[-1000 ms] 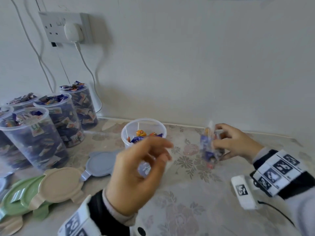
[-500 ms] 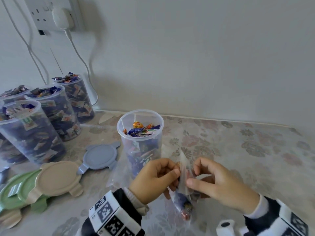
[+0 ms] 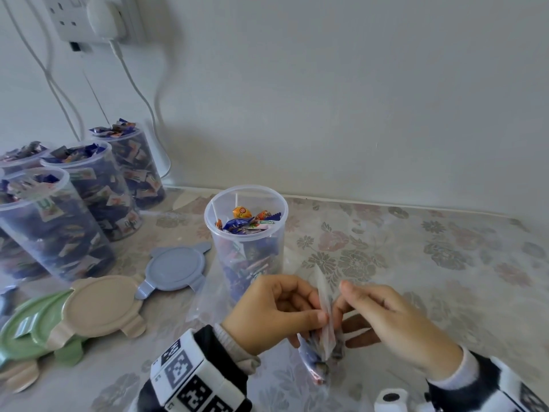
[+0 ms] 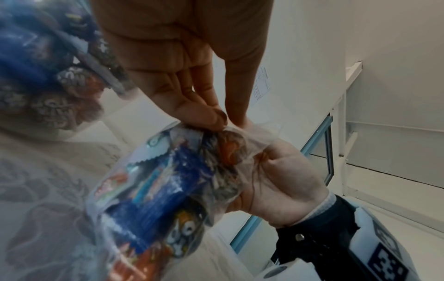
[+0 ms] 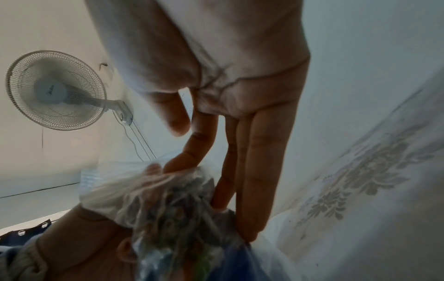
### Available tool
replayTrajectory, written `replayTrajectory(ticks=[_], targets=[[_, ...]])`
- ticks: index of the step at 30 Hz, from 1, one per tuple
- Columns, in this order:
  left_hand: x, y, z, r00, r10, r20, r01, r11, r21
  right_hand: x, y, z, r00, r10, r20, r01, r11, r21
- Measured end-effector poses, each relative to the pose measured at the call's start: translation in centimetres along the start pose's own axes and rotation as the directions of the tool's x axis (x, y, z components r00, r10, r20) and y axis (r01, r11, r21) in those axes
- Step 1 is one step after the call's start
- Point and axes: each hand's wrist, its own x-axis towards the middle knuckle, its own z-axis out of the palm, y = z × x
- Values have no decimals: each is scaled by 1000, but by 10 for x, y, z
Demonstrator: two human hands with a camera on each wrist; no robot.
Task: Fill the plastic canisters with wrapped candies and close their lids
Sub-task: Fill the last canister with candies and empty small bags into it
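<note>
A clear plastic bag of wrapped candies (image 3: 322, 337) hangs between my two hands near the table's front edge. My left hand (image 3: 276, 313) pinches its top from the left, and my right hand (image 3: 383, 319) pinches it from the right. In the left wrist view the bag (image 4: 156, 190) shows blue and orange wrappers inside. In the right wrist view the bag (image 5: 168, 205) is crumpled under my fingers. An open clear canister (image 3: 246, 233), mostly full of candies, stands just behind my hands.
Several canisters heaped with candies (image 3: 53, 221) stand without lids at the left by the wall. Loose lids lie in front of them: grey (image 3: 175, 267), beige (image 3: 101, 307) and green (image 3: 26, 337). A wall socket with cables (image 3: 95, 19) is at the upper left.
My right hand brought the bag from the right to the front of the canister, and my left hand came in and took its top. Over the last half second both hands stay pinched there.
</note>
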Motion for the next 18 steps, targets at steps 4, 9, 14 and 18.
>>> replayTrajectory(ticks=[4, 9, 14, 18], targets=[[0, -3, 0, 999, 35, 30, -36, 999, 17, 4, 3, 1, 996, -87, -31, 83, 991, -106], [0, -8, 0, 996, 31, 84, -28, 999, -37, 8, 7, 1, 998, -57, -28, 54, 994, -98], [2, -12, -9, 993, 2, 115, 24, 975, -222, 8, 8, -2, 996, 60, -59, -49, 983, 178], [-2, -3, -17, 999, -8, 36, 15, 979, -202, 3, 3, -8, 990, 83, -118, -58, 978, 202]])
